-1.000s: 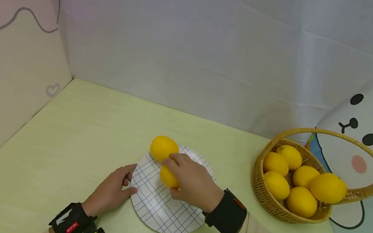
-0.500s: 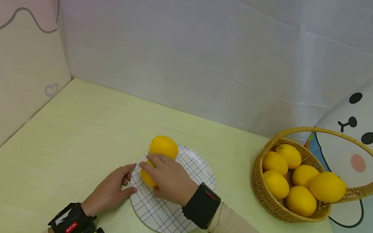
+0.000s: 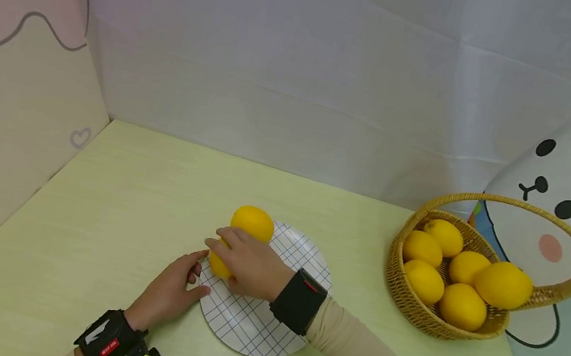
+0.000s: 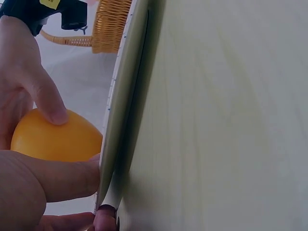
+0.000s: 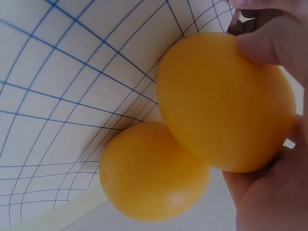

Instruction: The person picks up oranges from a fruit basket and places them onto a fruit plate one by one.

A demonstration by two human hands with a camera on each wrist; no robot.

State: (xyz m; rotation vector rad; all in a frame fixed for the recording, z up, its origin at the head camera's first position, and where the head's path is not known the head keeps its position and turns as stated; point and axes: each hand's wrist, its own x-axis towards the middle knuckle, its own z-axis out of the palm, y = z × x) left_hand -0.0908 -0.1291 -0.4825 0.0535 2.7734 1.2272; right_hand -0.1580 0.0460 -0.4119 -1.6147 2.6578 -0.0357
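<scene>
Lemon [image 5: 219,106] was clamped in the right hand [image 3: 256,267], over the gridded plate [image 3: 257,330] near its left edge, long axis hard to tell, partly finger-covered, left hand [image 3: 171,289] gripped the plate

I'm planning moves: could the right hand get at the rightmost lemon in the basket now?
Probably not at once: the right hand is gripping another lemon at the plate. Emptied, it likely could: the rightmost lemon sits high in the basket, nothing lying on it.
</scene>
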